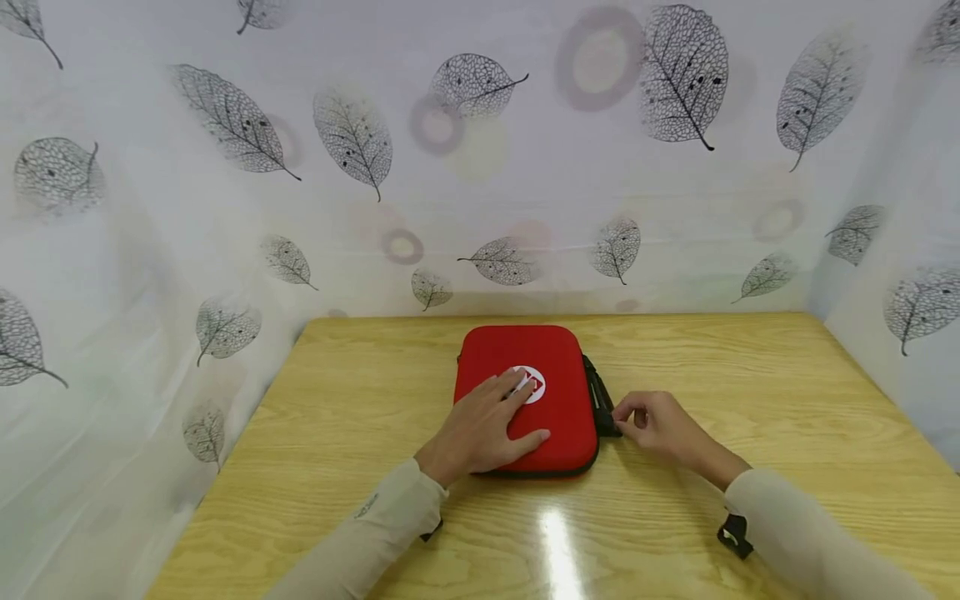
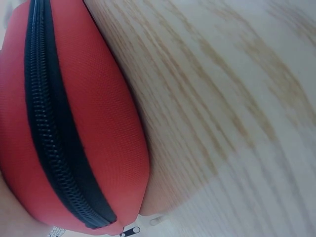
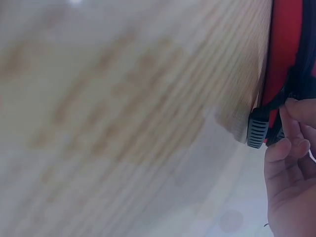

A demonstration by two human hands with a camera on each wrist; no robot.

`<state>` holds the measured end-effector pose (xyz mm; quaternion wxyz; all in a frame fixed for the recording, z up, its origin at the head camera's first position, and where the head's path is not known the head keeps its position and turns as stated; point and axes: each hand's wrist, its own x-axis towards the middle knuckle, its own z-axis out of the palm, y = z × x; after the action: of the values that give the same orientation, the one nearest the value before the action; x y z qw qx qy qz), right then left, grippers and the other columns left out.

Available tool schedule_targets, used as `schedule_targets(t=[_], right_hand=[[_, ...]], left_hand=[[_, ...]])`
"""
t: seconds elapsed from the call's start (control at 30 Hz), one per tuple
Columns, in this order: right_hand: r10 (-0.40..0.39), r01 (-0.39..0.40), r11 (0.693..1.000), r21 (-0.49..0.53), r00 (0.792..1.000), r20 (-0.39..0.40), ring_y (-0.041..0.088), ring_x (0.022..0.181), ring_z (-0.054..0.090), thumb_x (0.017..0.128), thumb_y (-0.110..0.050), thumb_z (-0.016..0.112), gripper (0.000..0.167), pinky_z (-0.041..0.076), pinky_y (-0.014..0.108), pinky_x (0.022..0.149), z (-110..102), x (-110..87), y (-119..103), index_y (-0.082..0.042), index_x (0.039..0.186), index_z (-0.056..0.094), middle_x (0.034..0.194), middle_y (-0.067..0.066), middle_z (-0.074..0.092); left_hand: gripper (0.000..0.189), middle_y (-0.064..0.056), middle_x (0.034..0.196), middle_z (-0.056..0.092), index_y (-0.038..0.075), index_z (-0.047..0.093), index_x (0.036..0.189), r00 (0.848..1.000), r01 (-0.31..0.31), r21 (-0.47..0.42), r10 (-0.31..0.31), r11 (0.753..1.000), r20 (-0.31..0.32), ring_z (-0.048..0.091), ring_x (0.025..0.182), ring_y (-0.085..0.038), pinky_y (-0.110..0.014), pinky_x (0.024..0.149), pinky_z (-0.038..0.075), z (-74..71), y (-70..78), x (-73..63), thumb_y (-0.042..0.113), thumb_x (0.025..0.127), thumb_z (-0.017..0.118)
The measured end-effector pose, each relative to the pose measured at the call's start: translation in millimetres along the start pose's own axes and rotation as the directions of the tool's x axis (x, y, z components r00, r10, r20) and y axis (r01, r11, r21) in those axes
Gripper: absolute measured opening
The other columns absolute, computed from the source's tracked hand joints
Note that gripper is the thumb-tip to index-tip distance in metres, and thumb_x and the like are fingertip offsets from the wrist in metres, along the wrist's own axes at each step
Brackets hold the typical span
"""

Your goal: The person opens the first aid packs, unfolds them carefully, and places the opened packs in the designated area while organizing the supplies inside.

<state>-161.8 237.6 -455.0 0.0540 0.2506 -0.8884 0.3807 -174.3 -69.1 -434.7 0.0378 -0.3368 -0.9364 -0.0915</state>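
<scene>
A red hard-shell zip case lies flat on the table, a white round emblem on its lid. My left hand rests on the lid, fingers spread and partly covering the emblem. Along the case's side, the left wrist view shows a black zipper with its teeth meshed. At the right side, my right hand pinches a small black zipper pull between thumb and finger; the fingertips mostly hide it. Beside those fingers hangs a ribbed black tab. A black strap runs along that same side.
The wood-grain table extends around the case on every side. Behind it and at both sides hangs a pale sheet printed with leaves. A bright light reflection lies on the table in front of the case.
</scene>
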Motion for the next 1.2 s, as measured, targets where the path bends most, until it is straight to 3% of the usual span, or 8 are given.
schedule_targets(t=[0.17, 0.43, 0.97, 1.2], right_hand=[[-0.033, 0.032, 0.999, 0.031, 0.999, 0.008, 0.000, 0.061, 0.049, 0.083, 0.007, 0.076, 0.015, 0.044, 0.022, 0.051, -1, -8.8, -8, -0.008, 0.082, 0.075, 0.080, -0.003, 0.071], [-0.019, 0.016, 0.998, 0.065, 0.999, 0.042, -0.002, 0.052, 0.045, 0.086, 0.002, 0.077, 0.010, 0.040, 0.021, 0.044, -1, -21.0, -15, -0.008, 0.085, 0.077, 0.075, -0.003, 0.070], [-0.079, 0.060, 0.978, 0.198, 0.993, 0.089, -0.003, 0.056, 0.046, 0.086, 0.001, 0.078, 0.011, 0.042, 0.020, 0.045, 6, -35.1, -30, -0.010, 0.086, 0.077, 0.079, 0.001, 0.072], [-0.106, 0.083, 0.975, 0.207, 0.989, 0.105, -0.004, 0.057, 0.043, 0.086, -0.002, 0.079, 0.011, 0.040, 0.019, 0.046, 12, -35.9, -38, -0.012, 0.086, 0.077, 0.074, -0.006, 0.068]], left_hand=[[0.075, -0.005, 0.162, 0.035, 0.018, 0.042, 0.156, 1.000, 0.004, 0.003, -0.004, 1.000, 0.001, 0.035, 0.147, -0.023, -0.039, 0.118, 0.032, 0.7, -0.4, 0.6, 0.063, 0.097, 0.049], [0.075, -0.004, 0.162, 0.034, 0.019, 0.041, 0.157, 1.000, 0.009, 0.005, -0.009, 1.000, 0.012, 0.034, 0.147, -0.022, -0.039, 0.119, 0.031, 1.3, -0.3, 2.0, 0.063, 0.097, 0.049], [0.075, -0.004, 0.162, 0.034, 0.019, 0.040, 0.157, 1.000, 0.015, 0.010, -0.015, 1.000, 0.016, 0.034, 0.147, -0.022, -0.039, 0.119, 0.031, 0.5, 1.1, 0.4, 0.063, 0.097, 0.049], [0.075, -0.004, 0.162, 0.034, 0.019, 0.041, 0.157, 1.000, 0.008, 0.013, -0.008, 1.000, 0.004, 0.034, 0.147, -0.022, -0.039, 0.118, 0.031, 1.9, 0.3, 0.2, 0.063, 0.096, 0.049]])
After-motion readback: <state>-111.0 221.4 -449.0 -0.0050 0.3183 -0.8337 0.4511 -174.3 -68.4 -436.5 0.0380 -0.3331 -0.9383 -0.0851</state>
